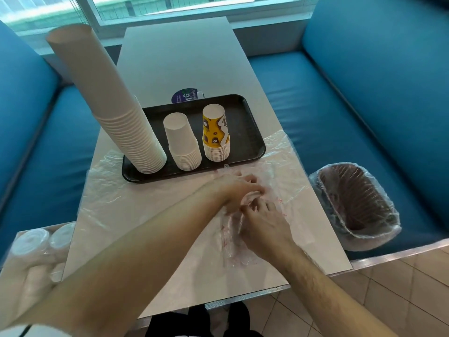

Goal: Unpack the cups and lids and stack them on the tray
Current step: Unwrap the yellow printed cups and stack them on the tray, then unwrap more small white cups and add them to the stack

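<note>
Both hands, left hand (233, 190) and right hand (264, 227), pinch crumpled clear plastic wrapping (243, 239) at centre frame; three inverted paper-cup stacks (184, 144) fill the black tray (245, 132) behind; a lined bin (352, 205) stands right.

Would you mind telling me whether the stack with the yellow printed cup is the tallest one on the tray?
No, the yellow printed stack is the shortest; the plain white stack at the tray's left end towers over it.

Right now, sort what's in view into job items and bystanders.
Job: tray; tall white cup stack; short white stack; yellow-topped stack; plastic wrap both hands grip; bagged lids.
Bystanders: lined bin; round sticker; blue seats.
</note>
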